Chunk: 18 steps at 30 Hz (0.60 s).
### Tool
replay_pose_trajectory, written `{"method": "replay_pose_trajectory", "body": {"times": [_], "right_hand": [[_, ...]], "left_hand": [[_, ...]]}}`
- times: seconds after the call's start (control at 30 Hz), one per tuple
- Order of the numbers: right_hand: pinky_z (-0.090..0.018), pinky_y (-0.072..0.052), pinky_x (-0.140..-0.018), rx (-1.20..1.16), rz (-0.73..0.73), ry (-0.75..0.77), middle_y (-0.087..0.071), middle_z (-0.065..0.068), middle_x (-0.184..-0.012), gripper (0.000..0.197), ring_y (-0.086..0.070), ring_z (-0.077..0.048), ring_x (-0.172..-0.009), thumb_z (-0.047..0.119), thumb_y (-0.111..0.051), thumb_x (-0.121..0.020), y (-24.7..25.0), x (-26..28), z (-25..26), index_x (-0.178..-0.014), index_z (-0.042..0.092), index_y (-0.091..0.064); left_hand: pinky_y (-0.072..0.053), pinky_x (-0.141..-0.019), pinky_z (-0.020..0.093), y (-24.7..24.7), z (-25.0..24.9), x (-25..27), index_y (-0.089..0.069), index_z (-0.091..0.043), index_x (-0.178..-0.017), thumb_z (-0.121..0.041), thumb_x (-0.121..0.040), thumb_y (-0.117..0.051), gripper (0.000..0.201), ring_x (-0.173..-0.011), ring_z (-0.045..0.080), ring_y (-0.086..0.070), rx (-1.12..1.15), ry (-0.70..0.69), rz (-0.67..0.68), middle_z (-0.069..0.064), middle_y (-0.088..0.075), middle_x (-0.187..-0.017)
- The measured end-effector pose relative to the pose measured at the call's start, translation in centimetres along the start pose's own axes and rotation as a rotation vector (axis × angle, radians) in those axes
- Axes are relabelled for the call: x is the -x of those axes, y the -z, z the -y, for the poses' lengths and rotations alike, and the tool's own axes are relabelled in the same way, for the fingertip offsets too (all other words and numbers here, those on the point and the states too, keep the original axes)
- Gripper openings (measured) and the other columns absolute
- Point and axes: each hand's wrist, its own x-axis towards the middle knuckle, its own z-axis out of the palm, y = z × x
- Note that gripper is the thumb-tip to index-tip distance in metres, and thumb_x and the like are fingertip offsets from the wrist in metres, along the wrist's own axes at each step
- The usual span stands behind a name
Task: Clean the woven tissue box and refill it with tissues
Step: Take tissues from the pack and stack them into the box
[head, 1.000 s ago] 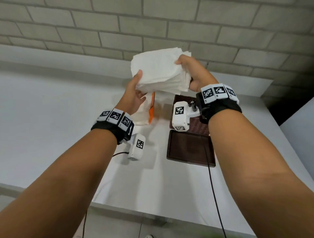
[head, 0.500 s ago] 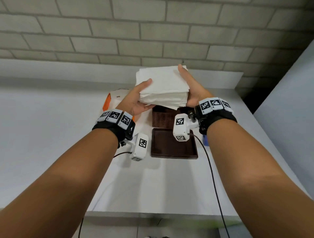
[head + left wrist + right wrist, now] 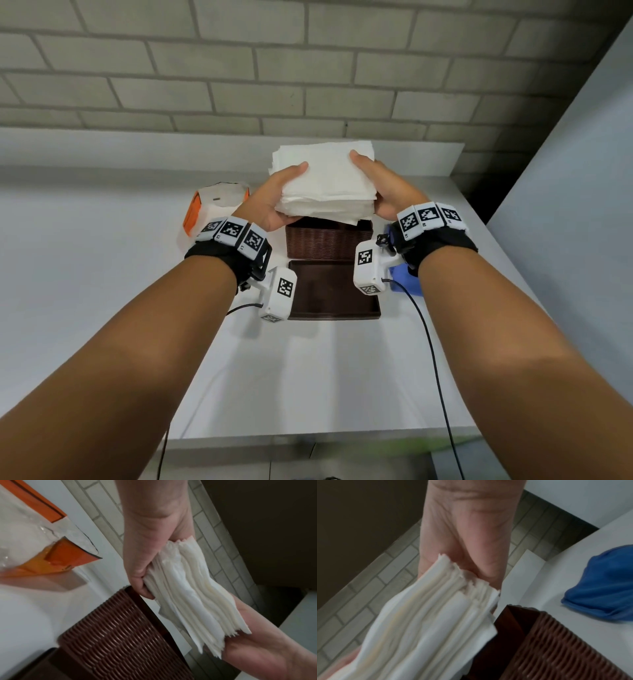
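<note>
A thick white tissue stack (image 3: 325,185) hangs just above the brown woven tissue box (image 3: 327,241), which stands open on the white table. My left hand (image 3: 277,198) grips the stack's left side, thumb on top and fingers underneath. On the opposite side my right hand (image 3: 380,190) grips it the same way. The box's flat brown lid (image 3: 330,294) lies on the table in front of it. In the left wrist view the tissue stack (image 3: 188,595) sits over the box rim (image 3: 137,599). The right wrist view shows the tissue stack (image 3: 426,622) beside the box corner (image 3: 522,618).
An orange-and-clear tissue package (image 3: 214,205) lies left of the box. A blue cloth (image 3: 404,277) sits right of the lid, partly behind my right wrist camera. A brick wall (image 3: 308,68) backs the table, and a pale panel (image 3: 565,205) rises at the right.
Both hands have brought the tissue stack down and toward the woven box, levelling it; it now hovers right over the box opening.
</note>
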Motion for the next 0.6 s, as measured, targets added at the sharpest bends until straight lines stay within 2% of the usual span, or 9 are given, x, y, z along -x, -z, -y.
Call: {"method": "replay_pose_trajectory", "body": {"times": [0.07,0.13,0.23,0.3,0.37,0.43,0.5,0.53,0.6], "right_hand": [[-0.039,-0.054,-0.093,0.025,0.017,0.010,-0.066,-0.007,-0.124,0.072,-0.066,-0.023,-0.110,0.043,-0.073,-0.074,-0.1,0.1,-0.1,-0.134,0.014,-0.048],[-0.042,-0.053,-0.096,0.061,0.018,-0.008,-0.065,-0.008,-0.125,0.075,-0.065,-0.024,-0.111,0.036,-0.078,-0.070,0.0,0.1,-0.2,-0.135,0.013,-0.047],[-0.045,-0.050,-0.099,0.122,-0.136,-0.050,-0.055,-0.006,-0.132,0.113,-0.060,-0.027,-0.115,0.052,-0.083,-0.050,0.7,-0.5,-0.6,-0.142,0.014,-0.030],[-0.045,-0.049,-0.100,0.209,-0.213,-0.068,-0.053,-0.005,-0.133,0.122,-0.058,-0.027,-0.115,0.065,-0.079,-0.044,1.1,-1.6,-1.2,-0.142,0.015,-0.026],[-0.047,-0.052,-0.096,0.246,-0.223,-0.057,-0.054,-0.008,-0.132,0.102,-0.060,-0.028,-0.113,0.061,-0.072,-0.064,1.1,-2.3,-1.7,-0.141,0.011,-0.026],[-0.043,-0.055,-0.089,0.222,-0.195,-0.065,-0.055,-0.012,-0.128,0.072,-0.061,-0.028,-0.108,0.042,-0.059,-0.085,0.8,-2.3,-1.6,-0.140,0.008,-0.028],[-0.033,-0.054,-0.069,0.195,-0.125,-0.098,-0.060,-0.010,-0.111,0.053,-0.062,-0.024,-0.091,0.025,-0.048,-0.091,0.6,-1.7,-1.2,-0.138,0.005,-0.035],[-0.028,-0.049,-0.061,0.224,-0.101,-0.119,-0.059,-0.007,-0.101,0.045,-0.059,-0.021,-0.084,0.020,-0.043,-0.091,0.5,-1.5,-1.1,-0.134,0.005,-0.039],[-0.026,-0.045,-0.059,0.320,-0.084,-0.140,-0.057,-0.005,-0.095,0.031,-0.057,-0.020,-0.082,0.012,-0.039,-0.092,0.1,-1.2,-0.8,-0.122,0.008,-0.046]], "left_hand": [[-0.053,-0.093,0.037,-0.3,0.1,-0.1,-0.066,-0.021,-0.101,-0.041,-0.082,-0.069,0.027,-0.091,0.019,-0.069,-0.021,0.003,-0.007,-0.001,-0.074,-0.090],[-0.052,-0.095,0.038,-0.6,0.1,0.0,-0.063,-0.020,-0.115,-0.051,-0.080,-0.067,0.047,-0.102,0.021,-0.067,-0.124,0.002,-0.044,0.001,-0.071,-0.109],[-0.043,-0.104,0.041,-0.3,0.5,-1.8,-0.056,-0.013,-0.125,-0.069,-0.065,-0.065,0.083,-0.116,0.024,-0.059,-0.310,0.015,-0.169,0.003,-0.062,-0.127],[-0.041,-0.100,0.037,0.1,1.0,-3.7,-0.054,-0.006,-0.122,-0.065,-0.073,-0.057,0.077,-0.111,0.025,-0.057,-0.399,-0.010,-0.220,0.005,-0.059,-0.121],[-0.041,-0.096,0.034,-0.5,0.7,-3.7,-0.049,-0.003,-0.127,-0.050,-0.074,-0.051,0.071,-0.110,0.025,-0.053,-0.434,-0.010,-0.220,0.007,-0.056,-0.120],[-0.038,-0.083,0.031,-1.1,0.6,-3.6,-0.044,-0.001,-0.133,-0.032,-0.083,-0.043,0.059,-0.101,0.024,-0.051,-0.488,-0.021,-0.217,0.010,-0.054,-0.112],[-0.037,-0.071,0.027,-1.4,0.4,-3.3,-0.036,0.000,-0.139,-0.021,-0.092,-0.036,0.052,-0.090,0.024,-0.053,-0.575,-0.027,-0.236,0.011,-0.055,-0.104],[-0.035,-0.062,0.025,-1.6,0.3,-3.2,-0.039,0.003,-0.135,-0.017,-0.094,-0.034,0.046,-0.077,0.019,-0.050,-0.634,-0.035,-0.241,0.008,-0.052,-0.091],[-0.029,-0.052,0.022,-1.9,0.4,-3.3,-0.049,0.003,-0.105,-0.008,-0.096,-0.030,0.023,-0.062,0.012,-0.037,-0.746,-0.046,-0.238,0.002,-0.039,-0.075]]}}
